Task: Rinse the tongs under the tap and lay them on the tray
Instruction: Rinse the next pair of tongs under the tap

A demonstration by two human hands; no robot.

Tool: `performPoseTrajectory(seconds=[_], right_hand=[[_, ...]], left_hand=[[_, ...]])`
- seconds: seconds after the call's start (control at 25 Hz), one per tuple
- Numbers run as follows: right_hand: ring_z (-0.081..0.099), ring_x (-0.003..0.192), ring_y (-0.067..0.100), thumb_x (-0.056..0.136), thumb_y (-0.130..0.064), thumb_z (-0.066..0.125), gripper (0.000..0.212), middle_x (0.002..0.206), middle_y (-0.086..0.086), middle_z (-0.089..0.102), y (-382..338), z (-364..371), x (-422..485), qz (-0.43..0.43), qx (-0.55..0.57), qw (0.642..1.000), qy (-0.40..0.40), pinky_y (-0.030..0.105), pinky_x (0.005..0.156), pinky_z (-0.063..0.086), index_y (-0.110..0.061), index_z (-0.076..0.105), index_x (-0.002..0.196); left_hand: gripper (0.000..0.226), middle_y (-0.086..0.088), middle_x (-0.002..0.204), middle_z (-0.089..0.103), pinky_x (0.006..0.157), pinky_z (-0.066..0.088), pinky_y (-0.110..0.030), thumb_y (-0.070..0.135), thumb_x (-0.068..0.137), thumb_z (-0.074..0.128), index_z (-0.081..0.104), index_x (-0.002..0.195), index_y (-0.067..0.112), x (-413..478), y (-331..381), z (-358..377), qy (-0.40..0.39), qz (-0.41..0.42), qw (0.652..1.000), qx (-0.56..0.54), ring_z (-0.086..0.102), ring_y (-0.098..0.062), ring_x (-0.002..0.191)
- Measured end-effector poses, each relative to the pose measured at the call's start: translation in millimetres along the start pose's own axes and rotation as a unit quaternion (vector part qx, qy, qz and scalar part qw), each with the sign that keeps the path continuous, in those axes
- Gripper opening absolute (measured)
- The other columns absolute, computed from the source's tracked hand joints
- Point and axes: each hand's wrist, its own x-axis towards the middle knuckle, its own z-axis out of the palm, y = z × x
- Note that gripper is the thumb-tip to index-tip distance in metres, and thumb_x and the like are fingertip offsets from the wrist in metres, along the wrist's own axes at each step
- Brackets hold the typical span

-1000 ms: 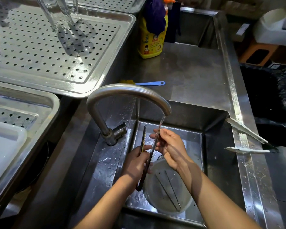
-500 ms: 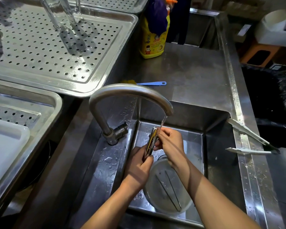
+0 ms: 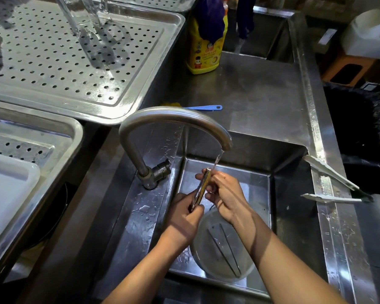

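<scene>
Table: wet steel table, sink at 6 o'clock.
Hidden: the lower end of the tongs is buried in the left hand. A purple cloth covers the top of the yellow bottle. The glass is cut off at 11 o'clock.
Containers: a round bowl in the sink holds two thin rods, kind unclear. The perforated tray carries the glass.
Tongs: over the sink, tip in the stream from the tap, arms squeezed together.
Hands: the left hand grips the lower end. The right hand pinches the upper part.
</scene>
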Motion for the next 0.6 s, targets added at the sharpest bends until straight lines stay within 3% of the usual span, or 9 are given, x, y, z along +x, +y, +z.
performPoseTrajectory(seconds=[0.08, 0.24, 0.36, 0.48, 0.6], right_hand=[[0.054, 0.055, 0.008, 0.091, 0.001, 0.054, 0.026, 0.105, 0.022, 0.07, 4.1, -1.5, -0.5, 0.028, 0.046, 0.998, -0.015, 0.02, 0.043, 0.044, -0.008, 0.075, 0.103], [0.058, 0.072, 0.018, 0.091, 0.0, 0.06, 0.021, 0.11, 0.024, 0.072, 12.4, 0.8, -6.5, 0.051, 0.056, 0.997, -0.033, 0.023, 0.048, 0.044, -0.011, 0.077, 0.098], [0.06, 0.078, 0.025, 0.094, 0.002, 0.054, 0.023, 0.1, 0.019, 0.077, 14.8, 3.0, -7.5, 0.057, 0.056, 0.997, -0.009, 0.032, 0.063, 0.045, -0.005, 0.074, 0.103], [0.054, 0.093, 0.035, 0.095, 0.002, 0.05, 0.027, 0.111, 0.027, 0.073, 14.2, 2.5, -8.6, 0.057, 0.053, 0.997, 0.014, 0.034, 0.068, 0.046, 0.001, 0.071, 0.112], [0.052, 0.096, 0.036, 0.095, 0.0, 0.053, 0.024, 0.118, 0.034, 0.067, 13.8, 3.5, -9.3, 0.06, 0.066, 0.995, 0.037, 0.036, 0.068, 0.049, 0.004, 0.07, 0.111]], left_hand=[[0.01, -0.002, 0.065, 0.048, 0.057, 0.043, -0.042, 0.024, 0.074, 0.052, 0.058, 0.068, 0.018, 1.3, 3.5, -2.7, -0.001, -0.041, 0.999, -0.023, 0.044, -0.012, 0.058], [0.033, -0.001, 0.059, 0.055, 0.065, 0.057, -0.054, 0.036, 0.072, 0.057, 0.062, 0.077, 0.005, 0.1, 2.6, -10.0, -0.005, -0.135, 0.99, -0.049, 0.054, -0.017, 0.058], [0.034, 0.005, 0.053, 0.054, 0.059, 0.059, -0.05, 0.044, 0.072, 0.058, 0.059, 0.071, 0.01, -1.4, 8.6, -14.1, -0.008, -0.144, 0.988, -0.055, 0.059, -0.015, 0.054], [0.027, 0.008, 0.046, 0.054, 0.049, 0.056, -0.037, 0.042, 0.077, 0.06, 0.061, 0.059, 0.023, 0.5, 12.9, -15.1, -0.016, -0.141, 0.988, -0.056, 0.058, -0.013, 0.048], [0.032, 0.007, 0.044, 0.052, 0.042, 0.048, -0.029, 0.033, 0.085, 0.062, 0.061, 0.053, 0.027, 4.1, 16.4, -12.4, -0.029, -0.135, 0.988, -0.066, 0.056, -0.012, 0.046]])
